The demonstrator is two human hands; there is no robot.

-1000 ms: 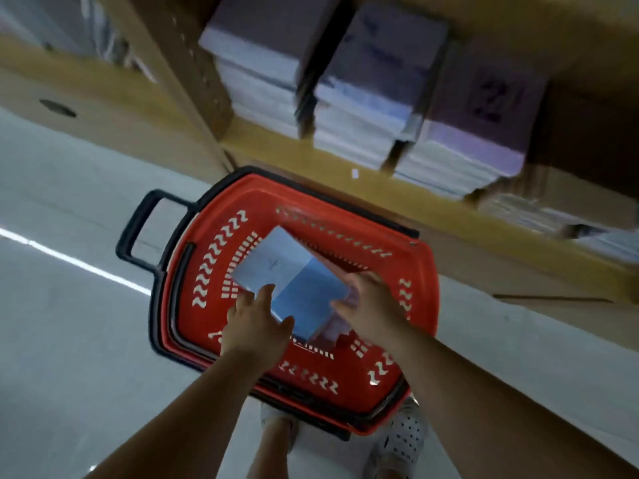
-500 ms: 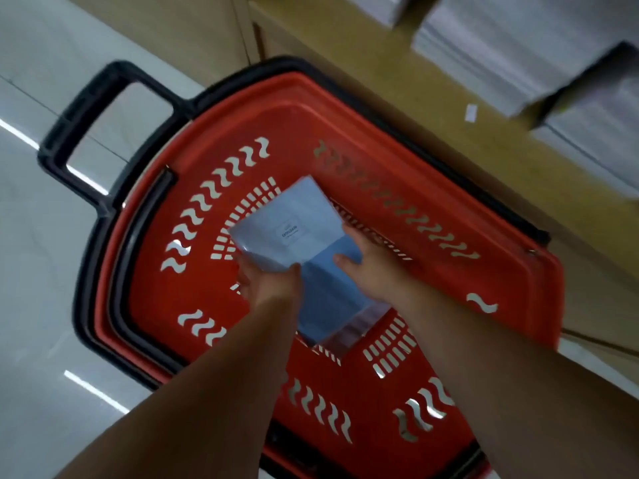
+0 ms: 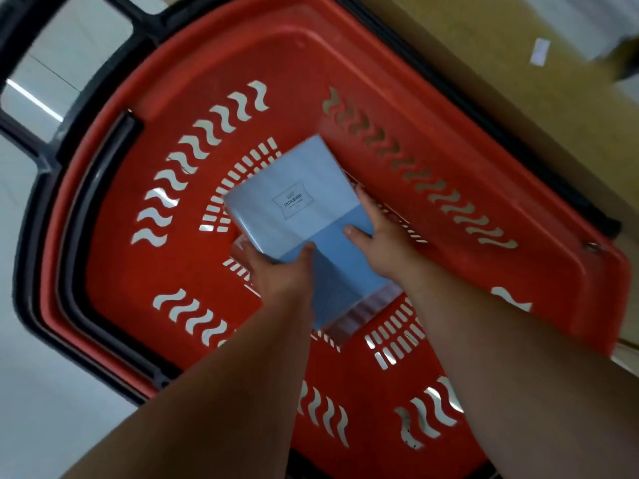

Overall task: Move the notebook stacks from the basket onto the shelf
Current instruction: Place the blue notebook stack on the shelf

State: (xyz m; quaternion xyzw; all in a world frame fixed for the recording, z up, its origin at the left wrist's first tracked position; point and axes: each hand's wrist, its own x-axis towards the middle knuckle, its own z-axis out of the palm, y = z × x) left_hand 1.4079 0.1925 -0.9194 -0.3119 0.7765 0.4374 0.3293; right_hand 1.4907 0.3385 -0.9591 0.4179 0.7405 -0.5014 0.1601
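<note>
Within the red perforated plastic basket (image 3: 449,108), a plastic-wrapped pale-blue notebook stack (image 3: 304,216) is gripped at its near-left edge by the left hand (image 3: 276,271) and at its right edge by the right hand (image 3: 380,243), thumbs laid on top.

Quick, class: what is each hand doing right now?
Left hand: grips the notebook stack, thumb on top.
Right hand: grips the same stack's right side.

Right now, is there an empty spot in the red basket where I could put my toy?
Yes. In the basket, the floor is bare left of the notebook stack, out to the wavy-slotted wall. A smaller slotted patch shows between the two forearms. The middle is crowded: left hand and right hand both grip the stack.
</note>
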